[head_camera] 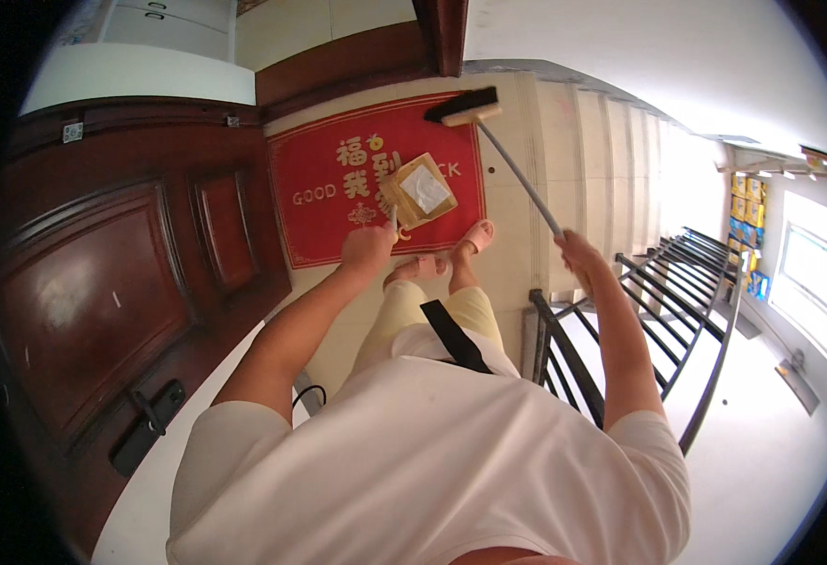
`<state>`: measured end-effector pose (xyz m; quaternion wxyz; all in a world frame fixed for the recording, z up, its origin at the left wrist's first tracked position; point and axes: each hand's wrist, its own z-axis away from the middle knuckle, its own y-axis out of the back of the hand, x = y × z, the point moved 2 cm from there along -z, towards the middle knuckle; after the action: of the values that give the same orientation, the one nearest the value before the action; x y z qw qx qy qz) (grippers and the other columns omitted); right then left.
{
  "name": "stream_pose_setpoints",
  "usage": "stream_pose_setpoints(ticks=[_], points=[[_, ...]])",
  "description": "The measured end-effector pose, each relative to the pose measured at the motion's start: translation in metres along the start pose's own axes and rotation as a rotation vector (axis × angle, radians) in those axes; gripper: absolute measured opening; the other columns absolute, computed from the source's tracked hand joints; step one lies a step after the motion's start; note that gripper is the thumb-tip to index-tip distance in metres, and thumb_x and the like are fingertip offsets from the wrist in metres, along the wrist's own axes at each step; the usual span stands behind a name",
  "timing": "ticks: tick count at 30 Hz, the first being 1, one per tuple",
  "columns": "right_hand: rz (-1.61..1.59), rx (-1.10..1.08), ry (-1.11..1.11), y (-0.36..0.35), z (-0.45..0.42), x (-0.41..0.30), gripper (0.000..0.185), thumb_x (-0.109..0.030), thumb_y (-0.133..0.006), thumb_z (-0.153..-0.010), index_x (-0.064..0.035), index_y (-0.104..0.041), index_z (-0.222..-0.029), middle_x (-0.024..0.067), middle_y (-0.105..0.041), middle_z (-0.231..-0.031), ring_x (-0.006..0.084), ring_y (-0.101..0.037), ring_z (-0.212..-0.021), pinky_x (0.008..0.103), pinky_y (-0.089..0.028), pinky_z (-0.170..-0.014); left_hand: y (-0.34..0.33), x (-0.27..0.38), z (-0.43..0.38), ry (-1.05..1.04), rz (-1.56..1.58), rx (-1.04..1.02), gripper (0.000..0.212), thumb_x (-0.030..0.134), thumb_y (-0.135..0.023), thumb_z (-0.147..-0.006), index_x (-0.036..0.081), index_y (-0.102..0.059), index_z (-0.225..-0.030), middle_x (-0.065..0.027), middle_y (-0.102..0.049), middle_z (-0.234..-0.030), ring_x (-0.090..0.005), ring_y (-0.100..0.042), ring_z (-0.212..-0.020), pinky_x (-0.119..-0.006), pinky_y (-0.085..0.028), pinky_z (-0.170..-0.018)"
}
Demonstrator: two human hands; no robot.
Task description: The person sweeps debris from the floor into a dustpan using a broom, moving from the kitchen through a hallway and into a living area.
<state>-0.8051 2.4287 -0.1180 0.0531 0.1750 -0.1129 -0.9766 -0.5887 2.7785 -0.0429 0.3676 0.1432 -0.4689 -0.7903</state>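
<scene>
My right hand (579, 258) is closed around the grey pole of a broom (519, 169). The broom's tan head with black bristles (464, 106) lies over the far right corner of a red doormat (314, 233). In my left hand (369, 248) is the upper end of a grey handle, which seems to belong to a tan, box-like dustpan (403, 201). A white, paper-like patch (424, 189) shows on or in the dustpan. The mat bears raised writing, partly covered by the dustpan. My feet, in pink slippers (482, 234), stand at the mat's near edge.
A dark red-brown door (95, 282) stands open on the left, beside a raised doorway sill (343, 67). Tiled stairs (590, 155) lie to the right, with a black metal railing (576, 353) close to my right arm. Stacked yellow and blue boxes (746, 219) stand near a window (812, 272).
</scene>
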Motion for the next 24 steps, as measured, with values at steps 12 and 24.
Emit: stream_pose_setpoints(ticks=[12, 24], points=[[0.033, -0.003, 0.023, -0.007, 0.148, -0.014, 0.032, -0.024, -0.049, -0.085, -0.0013, -0.047, -0.107, 0.0076, -0.046, -0.051, 0.0161, -0.047, -0.039, 0.0315, -0.038, -0.036, 0.022, 0.022, -0.019, 0.111, -0.08, -0.068, 0.017, 0.019, -0.045, -0.083, 0.005, -0.055, -0.081, -0.0116, -0.061, -0.061, -0.0276, -0.062, -0.057, -0.039, -0.05, -0.047], [0.144, -0.108, 0.323, -0.044, -0.079, -0.117, 0.028, -0.027, -0.047, -0.083, -0.0005, -0.053, -0.091, 0.0072, -0.05, -0.059, 0.0166, -0.049, -0.047, 0.0315, -0.041, -0.043, 0.019, 0.011, -0.024, 0.053, -0.117, -0.021, 0.019, 0.021, -0.049, -0.082, 0.005, -0.055, -0.074, -0.0127, -0.058, -0.058, -0.028, -0.061, -0.054, -0.041, -0.048, -0.045]])
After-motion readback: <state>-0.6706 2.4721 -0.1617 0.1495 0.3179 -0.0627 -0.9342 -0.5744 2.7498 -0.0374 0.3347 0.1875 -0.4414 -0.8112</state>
